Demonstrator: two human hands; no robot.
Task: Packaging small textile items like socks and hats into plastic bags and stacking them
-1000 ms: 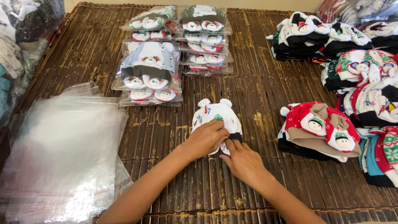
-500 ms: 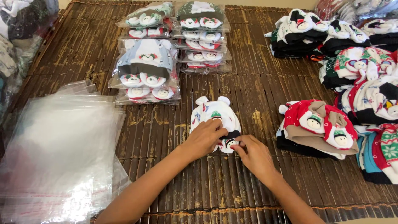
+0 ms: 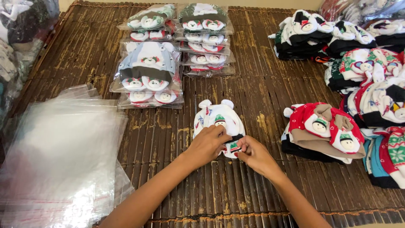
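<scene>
On the bamboo mat, left hand and right hand pinch the white knit hat.

Bright, even light; sharp focus.

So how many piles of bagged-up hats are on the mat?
2. One pile of bagged hats sits top left, the other pile right beside it, both beyond the hands. More may lie outside the picture.

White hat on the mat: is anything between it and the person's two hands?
Nothing visible. Both hands are already on the white hat: the left hand lies over its lower half, and the right hand pinches its bottom edge with the fingers. The bagged hats and loose piles lie apart.
</scene>
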